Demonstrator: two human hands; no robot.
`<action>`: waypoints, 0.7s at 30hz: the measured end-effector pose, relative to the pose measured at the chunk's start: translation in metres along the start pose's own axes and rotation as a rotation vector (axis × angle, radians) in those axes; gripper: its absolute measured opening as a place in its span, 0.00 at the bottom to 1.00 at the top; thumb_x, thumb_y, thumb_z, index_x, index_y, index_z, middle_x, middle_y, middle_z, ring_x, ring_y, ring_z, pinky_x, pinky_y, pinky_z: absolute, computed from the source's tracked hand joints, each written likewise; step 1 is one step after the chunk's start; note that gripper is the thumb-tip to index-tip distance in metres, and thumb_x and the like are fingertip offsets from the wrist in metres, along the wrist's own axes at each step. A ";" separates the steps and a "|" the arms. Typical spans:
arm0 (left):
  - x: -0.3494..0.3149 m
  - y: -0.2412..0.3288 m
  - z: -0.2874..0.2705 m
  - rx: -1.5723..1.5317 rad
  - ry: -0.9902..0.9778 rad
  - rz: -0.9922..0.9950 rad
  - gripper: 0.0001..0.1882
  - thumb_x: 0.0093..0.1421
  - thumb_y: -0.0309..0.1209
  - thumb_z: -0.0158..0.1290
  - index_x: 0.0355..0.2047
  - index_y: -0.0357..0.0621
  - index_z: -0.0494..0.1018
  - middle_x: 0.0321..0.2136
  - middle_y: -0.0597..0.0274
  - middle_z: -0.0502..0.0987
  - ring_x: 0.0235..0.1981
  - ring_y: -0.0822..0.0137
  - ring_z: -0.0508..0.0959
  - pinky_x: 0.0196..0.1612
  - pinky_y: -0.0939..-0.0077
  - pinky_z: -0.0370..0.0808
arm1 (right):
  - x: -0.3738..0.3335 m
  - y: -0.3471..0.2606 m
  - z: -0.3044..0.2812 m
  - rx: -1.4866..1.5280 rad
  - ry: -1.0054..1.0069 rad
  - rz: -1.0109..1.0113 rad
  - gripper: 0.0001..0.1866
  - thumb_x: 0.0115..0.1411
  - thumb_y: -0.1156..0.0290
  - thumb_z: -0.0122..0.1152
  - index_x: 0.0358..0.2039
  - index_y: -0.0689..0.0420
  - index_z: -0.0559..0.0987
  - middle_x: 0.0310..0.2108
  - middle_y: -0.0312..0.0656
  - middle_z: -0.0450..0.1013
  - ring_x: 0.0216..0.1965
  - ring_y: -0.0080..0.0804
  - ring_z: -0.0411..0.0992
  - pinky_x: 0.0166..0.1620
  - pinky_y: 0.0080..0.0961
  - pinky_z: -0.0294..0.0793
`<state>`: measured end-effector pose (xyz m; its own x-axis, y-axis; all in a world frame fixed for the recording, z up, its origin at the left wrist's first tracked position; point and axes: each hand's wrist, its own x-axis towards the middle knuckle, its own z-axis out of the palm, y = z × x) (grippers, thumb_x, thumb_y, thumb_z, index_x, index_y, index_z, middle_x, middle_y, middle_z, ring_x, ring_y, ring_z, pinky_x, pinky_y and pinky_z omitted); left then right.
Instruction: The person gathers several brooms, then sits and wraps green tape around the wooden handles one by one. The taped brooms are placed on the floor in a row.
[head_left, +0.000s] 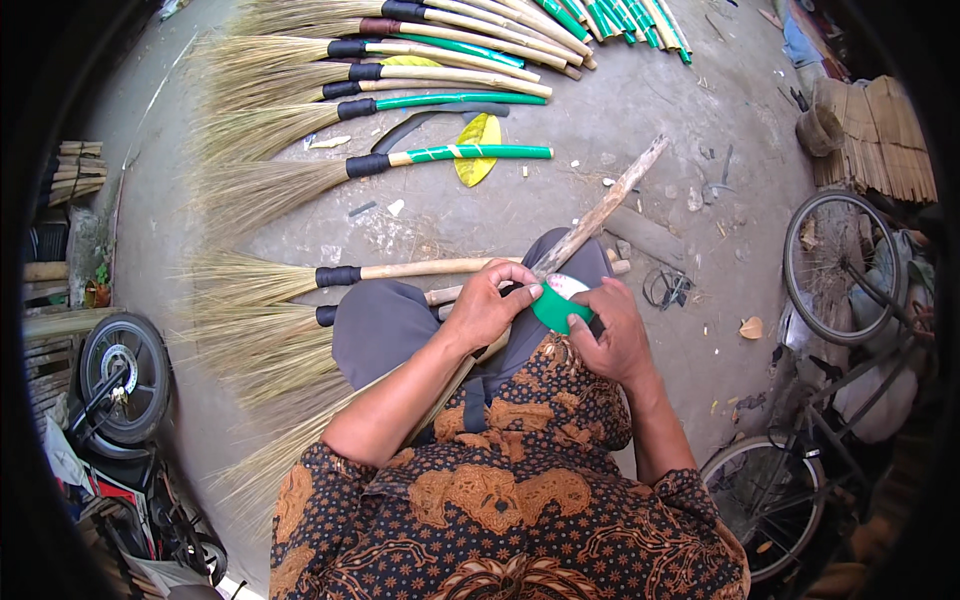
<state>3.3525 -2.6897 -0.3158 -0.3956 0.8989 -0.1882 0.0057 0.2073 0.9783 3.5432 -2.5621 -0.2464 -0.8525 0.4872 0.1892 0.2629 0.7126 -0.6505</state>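
Note:
A roll of green tape (562, 308) with a white core is above my lap. My right hand (615, 335) grips it, thumb on the near side. The fingers of my left hand (485, 308) are pinched together at the roll's left edge, on the tape. Behind the hands a rough, bare wooden stick (608, 205) slants up to the right; its lower end is hidden. Under my left forearm a broom (300, 452) lies across my lap, its bristles toward the lower left. Two more brooms with black-bound necks lie just beyond my knees, one with a bare handle (425, 268).
Several grass brooms (270, 190) lie in rows on the concrete floor, some with green-wrapped handles. A yellow leaf (478, 150) lies under one handle. At the left stands a motorbike (125, 385), at the right a bicycle (800, 440). A black tangled cord (668, 288) lies near my right knee.

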 end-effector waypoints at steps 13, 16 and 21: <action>0.048 0.005 0.016 -0.208 0.063 -0.426 0.09 0.67 0.31 0.66 0.40 0.36 0.82 0.33 0.64 0.83 0.32 0.76 0.78 0.37 0.79 0.75 | 0.018 0.047 -0.022 -0.137 0.044 0.540 0.26 0.63 0.47 0.67 0.27 0.62 0.82 0.21 0.59 0.76 0.26 0.60 0.78 0.32 0.50 0.72; 0.051 0.000 0.019 -0.236 0.078 -0.450 0.09 0.67 0.31 0.66 0.40 0.36 0.82 0.33 0.64 0.83 0.32 0.76 0.78 0.37 0.79 0.76 | 0.019 0.054 -0.019 -0.114 0.049 0.553 0.27 0.63 0.46 0.66 0.27 0.62 0.82 0.23 0.60 0.76 0.28 0.62 0.77 0.33 0.51 0.72; 0.053 -0.013 0.025 -0.219 0.075 -0.434 0.09 0.67 0.30 0.66 0.39 0.36 0.81 0.33 0.63 0.83 0.33 0.75 0.78 0.39 0.77 0.77 | 0.017 0.059 -0.019 -0.132 0.027 0.580 0.27 0.63 0.46 0.67 0.27 0.62 0.83 0.23 0.60 0.77 0.28 0.62 0.78 0.33 0.51 0.73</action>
<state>3.3547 -2.6351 -0.3405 -0.3834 0.7156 -0.5839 -0.3645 0.4637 0.8075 3.5528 -2.5024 -0.2676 -0.5415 0.8272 -0.1501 0.7377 0.3819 -0.5567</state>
